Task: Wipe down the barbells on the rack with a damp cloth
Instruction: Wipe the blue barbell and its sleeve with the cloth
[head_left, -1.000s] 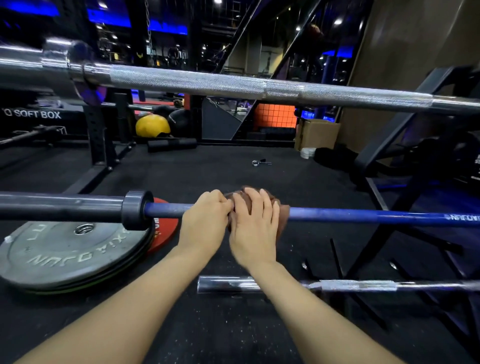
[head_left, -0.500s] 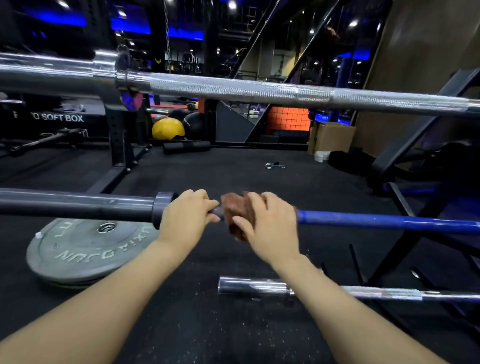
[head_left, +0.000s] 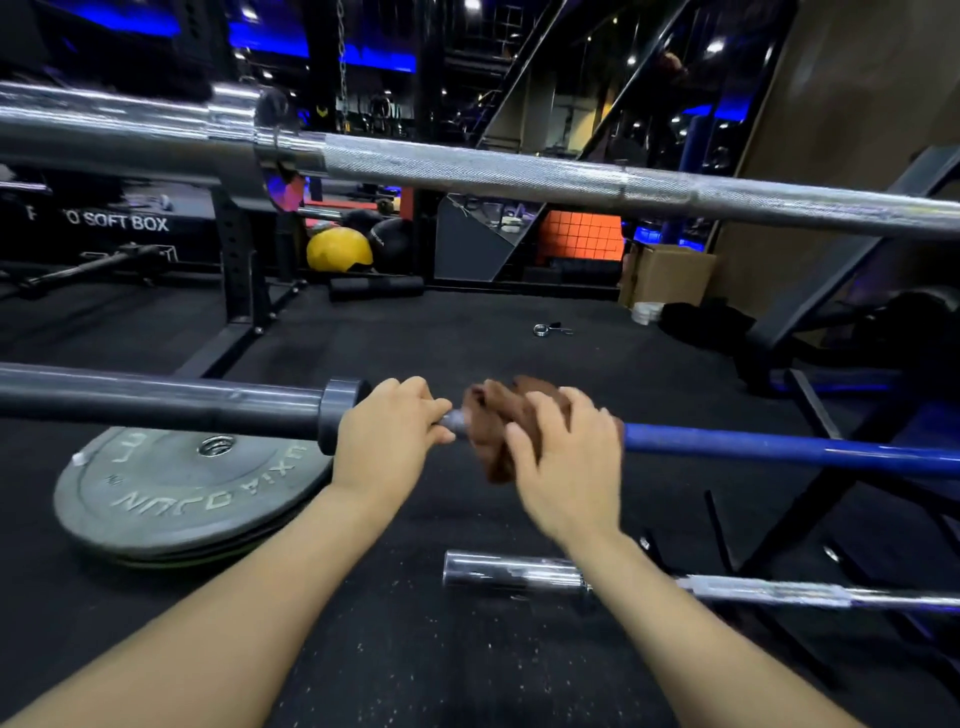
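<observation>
Right hand (head_left: 563, 467) grips brown cloth (head_left: 498, 431) on blue barbell (head_left: 779, 449); black speckled floor (head_left: 415, 649).

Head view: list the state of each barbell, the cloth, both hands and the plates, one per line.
Blue barbell: racked level, gripped by both hands.
Cloth: bunched around the blue barbell.
Left hand: grips the bar beside the collar.
Right hand: holds the cloth on the bar.
Top barbell: racked, untouched.
Bottom barbell: lies low, untouched.
Plates: stacked flat on the floor.

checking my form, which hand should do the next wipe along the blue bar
Right, most likely. The right hand already grips the cloth wrapped on the bar, with unwiped blue shaft on its side. The left hand grips the bar bare, next to the collar, steadying it.
</observation>
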